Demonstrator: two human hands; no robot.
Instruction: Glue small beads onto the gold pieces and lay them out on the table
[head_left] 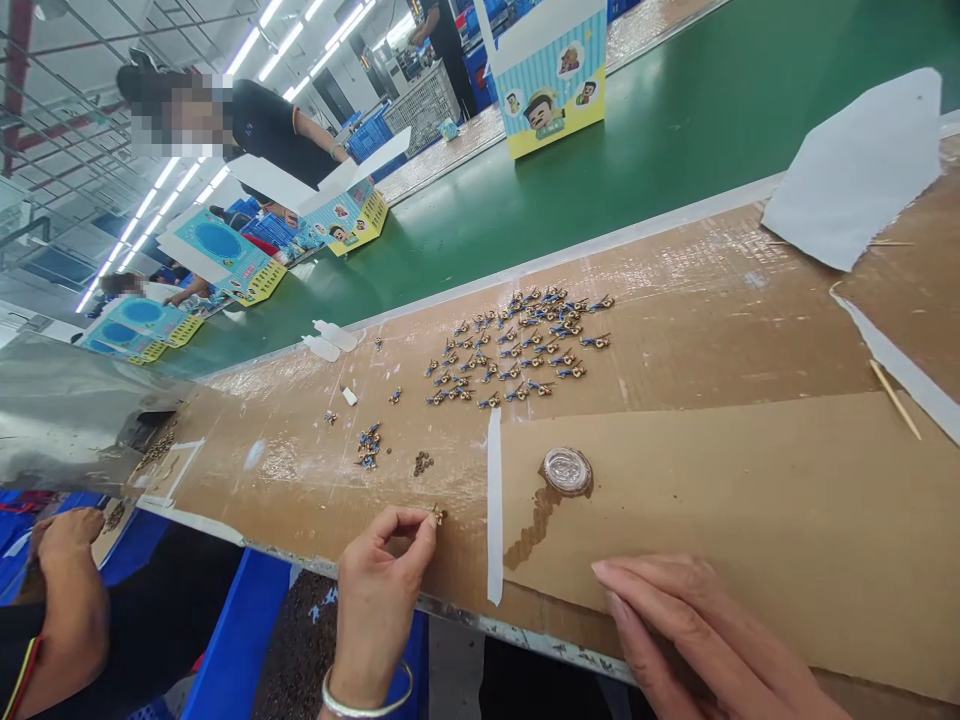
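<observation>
My left hand [382, 570], with a bracelet at the wrist, is closed in a pinch near the table's front edge. A small brown and tan figurine [439, 515] shows at its fingertips; its details are too small to make out. My right hand [697, 620] lies low over the cardboard sheet [750, 490], fingers stretched out and nothing visible in them. Between and beyond the hands, a round lid-like dish [566, 470] with a wet, shiny surface sits beside a dark smear. Several small brown round pieces [424, 463] and a little pile of blue and tan figurines [369, 445] lie past my left hand.
Many similar figurines [517, 345] lie in rows farther back. White bottles [326, 340] and a small white tube [349, 395] are to the left. Printed boxes [555, 90] stand on the green conveyor [450, 215]. A toothpick [896, 400] and white paper [859, 170] lie right. Co-workers are nearby.
</observation>
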